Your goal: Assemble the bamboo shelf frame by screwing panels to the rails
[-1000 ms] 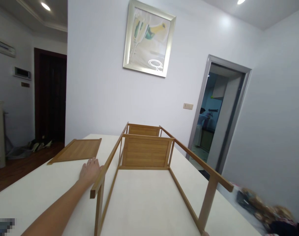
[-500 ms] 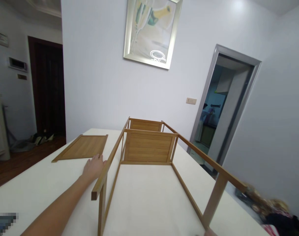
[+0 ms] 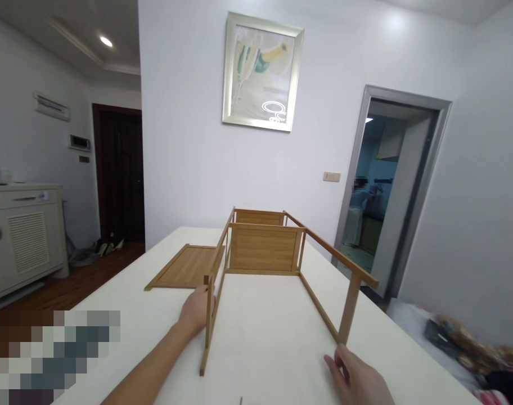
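A brown wooden shelf frame (image 3: 324,244) lies on a white table (image 3: 265,337), its open end towards me and two slatless panels fitted across its far part. My left hand (image 3: 195,310) is at its near left side, fingers closed around the side piece and partly hidden behind an upright. My right hand (image 3: 358,376) is at the near right corner, thumb and fingers closed on the lower end of the post. Left of the frame, a loose wooden panel (image 3: 184,267) lies flat on the table.
A thin dark object (image 3: 241,400) shows at the bottom edge. Clothes or bags (image 3: 471,337) are heaped at the right. A white cabinet (image 3: 24,236) stands left, a framed picture (image 3: 262,73) hangs ahead, and a person (image 3: 360,197) is visible through the right doorway.
My view has shifted left and back. My left hand has moved from the tabletop beside the loose panel to the frame's left side. My right hand has come fully into view at the right corner.
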{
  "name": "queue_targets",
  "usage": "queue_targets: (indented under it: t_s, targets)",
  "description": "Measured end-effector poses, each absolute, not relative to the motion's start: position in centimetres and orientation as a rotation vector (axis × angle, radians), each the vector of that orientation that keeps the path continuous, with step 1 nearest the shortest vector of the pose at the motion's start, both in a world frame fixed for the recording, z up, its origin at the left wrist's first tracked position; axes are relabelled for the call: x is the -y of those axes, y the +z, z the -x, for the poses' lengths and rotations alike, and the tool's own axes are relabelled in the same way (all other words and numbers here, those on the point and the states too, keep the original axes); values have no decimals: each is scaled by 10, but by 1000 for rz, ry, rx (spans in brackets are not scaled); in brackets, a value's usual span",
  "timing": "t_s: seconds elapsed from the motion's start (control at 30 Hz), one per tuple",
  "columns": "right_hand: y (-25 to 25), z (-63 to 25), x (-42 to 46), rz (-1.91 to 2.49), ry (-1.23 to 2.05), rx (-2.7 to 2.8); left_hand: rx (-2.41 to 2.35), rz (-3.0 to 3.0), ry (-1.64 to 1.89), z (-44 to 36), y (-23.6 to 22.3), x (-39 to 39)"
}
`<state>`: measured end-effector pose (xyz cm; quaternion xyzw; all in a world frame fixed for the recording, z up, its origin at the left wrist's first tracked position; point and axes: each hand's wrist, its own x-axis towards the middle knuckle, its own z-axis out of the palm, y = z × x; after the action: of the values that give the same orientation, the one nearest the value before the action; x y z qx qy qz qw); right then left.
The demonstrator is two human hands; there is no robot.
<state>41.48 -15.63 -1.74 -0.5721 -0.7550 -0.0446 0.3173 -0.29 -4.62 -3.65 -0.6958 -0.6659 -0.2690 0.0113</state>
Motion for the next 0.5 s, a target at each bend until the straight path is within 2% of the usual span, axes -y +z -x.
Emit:
queue_targets:
  t_s: [0.3,0.5]
  targets:
    - [-18,-413,155,1502,-183,1993,1976,2312,-922,-10,-15,84]
    - [-20,-416,152,1504,-214,1964,2108,2208,-918,-5,-12,89]
